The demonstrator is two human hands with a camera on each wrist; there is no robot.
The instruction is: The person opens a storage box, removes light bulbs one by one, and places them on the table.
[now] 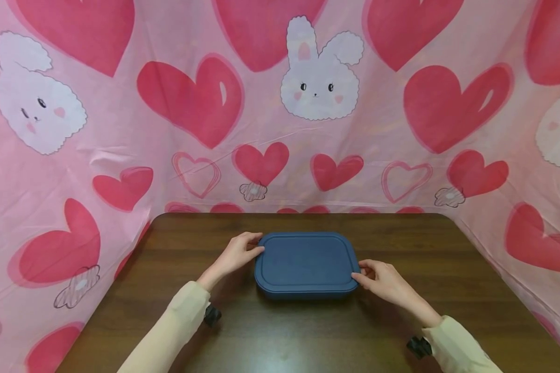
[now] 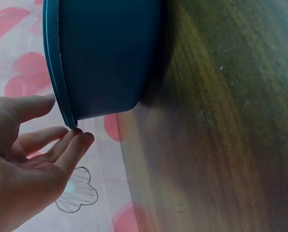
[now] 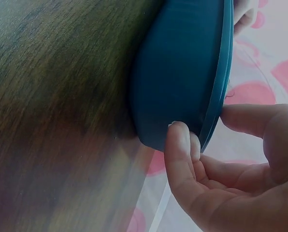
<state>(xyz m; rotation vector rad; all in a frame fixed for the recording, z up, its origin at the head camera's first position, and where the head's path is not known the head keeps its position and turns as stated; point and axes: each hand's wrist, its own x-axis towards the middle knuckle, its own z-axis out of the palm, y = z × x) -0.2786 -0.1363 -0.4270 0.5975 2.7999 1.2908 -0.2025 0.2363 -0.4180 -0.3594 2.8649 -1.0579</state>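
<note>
A dark blue rectangular lunch box (image 1: pixel 308 261) with rounded corners and a fitted lid sits on the wooden table. My left hand (image 1: pixel 238 253) is at its far left corner, thumb on top of the lid rim and fingers below it, which the left wrist view shows from the side. At the right end, toward the near corner, my right hand (image 1: pixel 383 280) pinches the rim. In the right wrist view its thumb touches the lid's upper edge, while the fingers lie under the rim against the side wall (image 3: pixel 173 82). The lid looks seated all round; the inside is hidden.
The dark brown table (image 1: pixel 303 331) has rounded far corners. A pink cloth (image 1: pixel 270 124) printed with hearts and rabbits hangs behind it and along both sides. Small black devices sit under both wrists, beside the pale sleeves (image 1: pixel 168 326).
</note>
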